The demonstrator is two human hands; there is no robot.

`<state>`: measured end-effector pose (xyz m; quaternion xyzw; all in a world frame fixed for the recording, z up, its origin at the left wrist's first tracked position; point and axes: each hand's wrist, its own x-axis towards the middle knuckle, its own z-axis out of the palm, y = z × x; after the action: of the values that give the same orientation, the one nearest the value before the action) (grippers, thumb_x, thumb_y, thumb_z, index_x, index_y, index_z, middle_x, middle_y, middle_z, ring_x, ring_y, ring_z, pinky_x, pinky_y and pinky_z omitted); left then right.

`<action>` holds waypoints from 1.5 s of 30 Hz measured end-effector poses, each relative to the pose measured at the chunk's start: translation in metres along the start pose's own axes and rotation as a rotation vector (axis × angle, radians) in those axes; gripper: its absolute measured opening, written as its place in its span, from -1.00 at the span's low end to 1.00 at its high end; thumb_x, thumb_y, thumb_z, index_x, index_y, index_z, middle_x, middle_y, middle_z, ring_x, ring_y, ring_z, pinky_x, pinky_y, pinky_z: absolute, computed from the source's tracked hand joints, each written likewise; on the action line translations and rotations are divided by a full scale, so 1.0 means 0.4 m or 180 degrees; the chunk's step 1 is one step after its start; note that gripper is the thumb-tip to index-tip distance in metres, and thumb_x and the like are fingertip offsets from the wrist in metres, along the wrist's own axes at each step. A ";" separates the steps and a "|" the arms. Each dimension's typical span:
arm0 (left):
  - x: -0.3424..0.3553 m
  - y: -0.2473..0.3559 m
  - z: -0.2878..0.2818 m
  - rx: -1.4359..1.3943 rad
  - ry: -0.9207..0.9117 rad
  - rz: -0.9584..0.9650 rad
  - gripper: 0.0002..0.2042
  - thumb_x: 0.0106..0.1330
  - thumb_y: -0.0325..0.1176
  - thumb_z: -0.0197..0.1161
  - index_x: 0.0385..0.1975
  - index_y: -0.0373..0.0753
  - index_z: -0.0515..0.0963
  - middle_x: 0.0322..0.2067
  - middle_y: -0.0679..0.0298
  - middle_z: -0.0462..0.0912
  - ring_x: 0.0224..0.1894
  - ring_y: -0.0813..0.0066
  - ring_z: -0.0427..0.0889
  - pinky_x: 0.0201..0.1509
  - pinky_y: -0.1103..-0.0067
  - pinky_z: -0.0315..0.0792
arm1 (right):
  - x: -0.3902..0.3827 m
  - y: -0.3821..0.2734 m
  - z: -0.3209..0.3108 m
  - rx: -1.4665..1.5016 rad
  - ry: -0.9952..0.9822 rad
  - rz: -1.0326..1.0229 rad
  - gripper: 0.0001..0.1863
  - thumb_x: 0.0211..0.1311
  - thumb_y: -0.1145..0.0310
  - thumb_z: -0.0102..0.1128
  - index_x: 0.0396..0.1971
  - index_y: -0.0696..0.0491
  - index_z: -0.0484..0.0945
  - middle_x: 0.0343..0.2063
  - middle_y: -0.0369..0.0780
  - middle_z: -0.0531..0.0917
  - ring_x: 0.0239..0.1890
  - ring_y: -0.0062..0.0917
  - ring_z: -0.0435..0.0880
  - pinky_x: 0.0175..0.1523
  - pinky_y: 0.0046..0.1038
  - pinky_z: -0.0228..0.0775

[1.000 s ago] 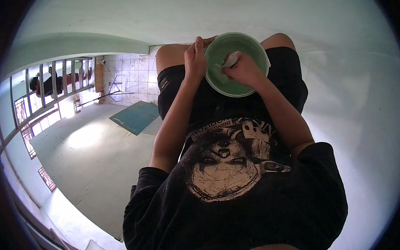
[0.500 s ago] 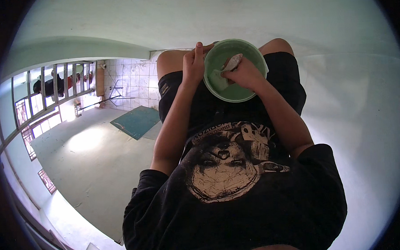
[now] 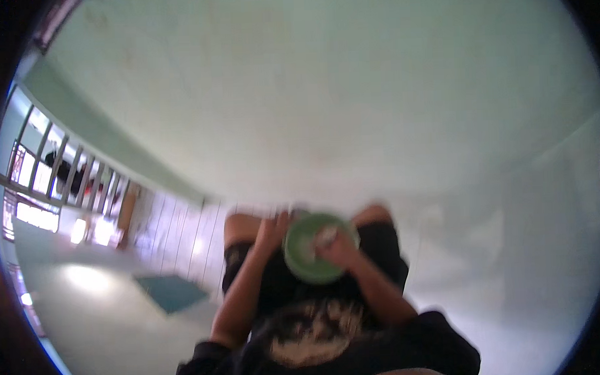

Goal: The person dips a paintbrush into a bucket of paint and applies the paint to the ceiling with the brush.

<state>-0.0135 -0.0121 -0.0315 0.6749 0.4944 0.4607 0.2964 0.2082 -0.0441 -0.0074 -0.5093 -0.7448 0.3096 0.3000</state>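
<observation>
A round green bucket rests in my lap between my thighs, with a pale patch visible inside it. My left hand holds the bucket's left side by the rim, its fingers softened by blur. Reaching into the bucket from the right, my right hand is closed around a short whitish tool. Blur and my fingers hide the tool's exact kind and its lower end.
A pale green wall rises right in front of my knees. To the left, a railing stands beyond a low green ledge, with dark and red shapes behind it. A teal board lies on the floor.
My view has tilted up, so the bucket, hands and legs sit lower in the picture and more wall shows. The right hand still grips the whitish tool inside the bucket.
</observation>
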 end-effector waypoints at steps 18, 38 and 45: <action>0.042 0.180 -0.084 -0.0001 -0.0781 -0.1792 -0.51 0.33 0.03 0.02 -0.37 -0.35 0.66 -0.44 0.09 0.69 -0.34 0.33 0.68 -0.14 0.49 0.49 | -0.071 -0.040 -0.251 0.3348 0.0029 0.1909 -0.84 0.02 0.64 0.21 -0.37 0.18 0.47 -0.35 -0.06 0.61 -0.26 -0.27 0.65 -0.15 -0.18 0.61; 0.126 0.205 -0.111 0.0617 -0.1732 -0.1658 -0.41 0.34 0.14 -0.12 -0.40 -0.28 0.69 -0.40 0.14 0.70 -0.24 0.19 0.66 0.00 0.41 0.45 | -0.071 0.015 -0.241 0.3080 0.0095 0.2167 -0.82 0.03 0.57 0.25 -0.36 0.09 0.46 -0.36 -0.14 0.63 -0.31 -0.32 0.66 -0.25 -0.19 0.60; 0.174 0.210 -0.141 0.0720 -0.2416 -0.1651 -0.35 0.31 0.24 -0.17 -0.23 -0.27 0.65 -0.23 0.11 0.67 -0.09 0.23 0.61 0.12 0.43 0.38 | -0.054 0.037 -0.230 0.3104 0.0083 0.2186 -0.77 0.01 0.58 0.26 -0.31 0.08 0.44 -0.36 -0.17 0.61 -0.34 -0.32 0.66 -0.26 -0.16 0.59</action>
<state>-0.0261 0.0220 0.0857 0.6779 0.5505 0.0355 0.4860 0.2934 -0.0459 0.0363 -0.5283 -0.3056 0.6889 0.3911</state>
